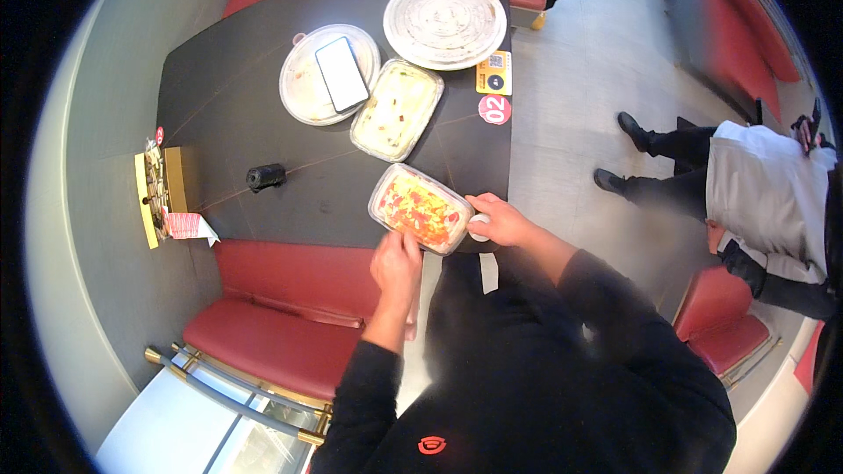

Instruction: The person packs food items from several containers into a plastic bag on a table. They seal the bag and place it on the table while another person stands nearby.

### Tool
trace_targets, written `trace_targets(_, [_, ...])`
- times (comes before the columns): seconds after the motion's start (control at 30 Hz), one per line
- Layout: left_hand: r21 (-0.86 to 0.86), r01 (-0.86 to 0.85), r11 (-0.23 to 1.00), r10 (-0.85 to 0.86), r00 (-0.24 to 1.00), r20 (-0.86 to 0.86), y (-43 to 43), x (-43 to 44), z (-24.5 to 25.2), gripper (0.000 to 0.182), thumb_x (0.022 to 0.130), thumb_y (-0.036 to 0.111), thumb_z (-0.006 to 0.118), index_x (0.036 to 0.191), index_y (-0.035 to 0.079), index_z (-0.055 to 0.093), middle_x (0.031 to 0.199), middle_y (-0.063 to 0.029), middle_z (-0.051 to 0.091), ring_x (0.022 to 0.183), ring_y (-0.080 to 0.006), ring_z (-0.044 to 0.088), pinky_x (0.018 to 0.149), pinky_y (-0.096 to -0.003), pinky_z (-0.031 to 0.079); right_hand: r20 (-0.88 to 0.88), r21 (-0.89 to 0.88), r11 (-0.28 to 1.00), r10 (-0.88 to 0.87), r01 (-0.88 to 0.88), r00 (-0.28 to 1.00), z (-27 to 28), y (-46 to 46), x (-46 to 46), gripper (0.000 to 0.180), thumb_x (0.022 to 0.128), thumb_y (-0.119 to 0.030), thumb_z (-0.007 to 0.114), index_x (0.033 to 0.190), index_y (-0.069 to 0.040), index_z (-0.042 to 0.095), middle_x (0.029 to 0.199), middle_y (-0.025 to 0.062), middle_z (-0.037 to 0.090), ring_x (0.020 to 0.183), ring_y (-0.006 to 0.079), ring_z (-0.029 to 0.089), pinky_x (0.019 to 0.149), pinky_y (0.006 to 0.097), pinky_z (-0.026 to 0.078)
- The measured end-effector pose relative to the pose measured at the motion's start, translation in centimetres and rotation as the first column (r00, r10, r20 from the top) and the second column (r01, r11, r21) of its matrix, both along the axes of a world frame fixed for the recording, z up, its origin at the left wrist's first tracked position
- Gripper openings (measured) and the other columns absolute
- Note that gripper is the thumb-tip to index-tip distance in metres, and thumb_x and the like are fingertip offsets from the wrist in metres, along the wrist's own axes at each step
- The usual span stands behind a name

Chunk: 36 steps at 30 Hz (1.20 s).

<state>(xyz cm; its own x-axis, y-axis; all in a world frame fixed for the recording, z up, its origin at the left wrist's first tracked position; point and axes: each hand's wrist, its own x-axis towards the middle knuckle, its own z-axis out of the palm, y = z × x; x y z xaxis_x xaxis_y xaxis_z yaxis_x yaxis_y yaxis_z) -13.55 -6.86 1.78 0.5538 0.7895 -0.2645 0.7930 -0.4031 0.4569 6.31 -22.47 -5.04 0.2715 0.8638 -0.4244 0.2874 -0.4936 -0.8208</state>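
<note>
A rectangular clear plastic food container (421, 207) with red and yellow food sits at the table's near edge. My left hand (396, 264) is at its near long side, fingers curled and fingertips over the rim. Whether they pinch the rim or something thin is hard to see. At the container's right end, my right hand (504, 220) holds a small white roll (479, 227), its fingertips by the container's corner. A white strip (489, 273) hangs below, over my dark clothing. Just beyond stands a second rectangular container (398, 110) with pale yellow food.
Farther back on the dark table (316, 204) are a large round lidded container (444, 21) and a smaller one (303, 89) bearing a phone (342, 74). A black roll (266, 176) lies left. A utensil box (174, 178) stands by the wall. Right, a person (767, 197) stands.
</note>
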Motion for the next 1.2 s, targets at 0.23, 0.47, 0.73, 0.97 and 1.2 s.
trace_targets(0.23, [0.179,0.838,0.515,-0.854,0.520,0.026,6.0,10.5,-3.9,0.018,0.093,0.025,0.064,0.083,0.011,0.067,0.090,-0.0093,0.064,0.093,-0.0312,0.060,0.088,-0.0511,0.044,-0.017,0.060,0.993,-0.105,0.106,0.994,-0.1,-1.1,0.8,0.065,0.091,-0.031,0.072,0.144,0.002,0.053,0.134,0.0211,0.060,0.125,0.0349,0.059,0.107,0.0404,0.046])
trace_targets(0.47, [0.306,-0.126,0.944,0.148,0.988,-0.049,3.8,6.6,-5.7,0.031,0.102,0.033,0.054,0.097,0.008,0.072,0.100,-0.0183,0.068,0.101,-0.0404,0.061,0.086,-0.0545,0.048,0.046,0.151,0.959,-0.247,0.238,0.968,3.8,-1.5,-7.4,0.055,0.095,-0.031,0.068,0.137,0.002,0.056,0.132,0.0257,0.059,0.125,0.0415,0.058,0.107,0.0427,0.046])
trace_targets(0.73, [0.315,0.590,0.743,-0.633,0.773,0.047,6.7,7.2,-3.3,0.036,0.096,0.029,0.062,0.126,0.010,0.063,0.118,-0.0137,0.063,0.116,-0.0341,0.058,0.101,-0.0493,0.043,0.069,0.098,0.939,0.325,-0.331,0.943,-2.1,5.3,2.3,0.055,0.092,-0.031,0.067,0.135,0.001,0.058,0.131,0.0243,0.059,0.122,0.0417,0.057,0.105,0.0464,0.047])
trace_targets(0.97, [0.420,0.107,0.901,-0.086,0.994,-0.069,5.4,7.3,-5.3,0.024,0.101,0.033,0.057,0.118,0.018,0.066,0.106,-0.0131,0.064,0.100,-0.0347,0.061,0.084,-0.0514,0.046,-0.044,0.160,0.956,-0.243,0.247,0.969,2.9,-3.1,-2.1,0.055,0.094,-0.033,0.069,0.137,0.000,0.058,0.135,0.0227,0.059,0.128,0.0387,0.057,0.109,0.0423,0.046])
trace_targets(1.2, [0.347,-0.200,0.916,0.171,0.979,0.111,3.1,5.8,-3.7,0.028,0.098,0.028,0.059,0.121,0.012,0.065,0.117,-0.0184,0.064,0.109,-0.0403,0.059,0.094,-0.0544,0.046,0.035,0.030,0.972,-0.233,0.232,0.972,-0.3,-4.4,-7.0,0.061,0.093,-0.030,0.068,0.140,0.006,0.053,0.135,0.0263,0.058,0.122,0.0420,0.060,0.104,0.0434,0.048])
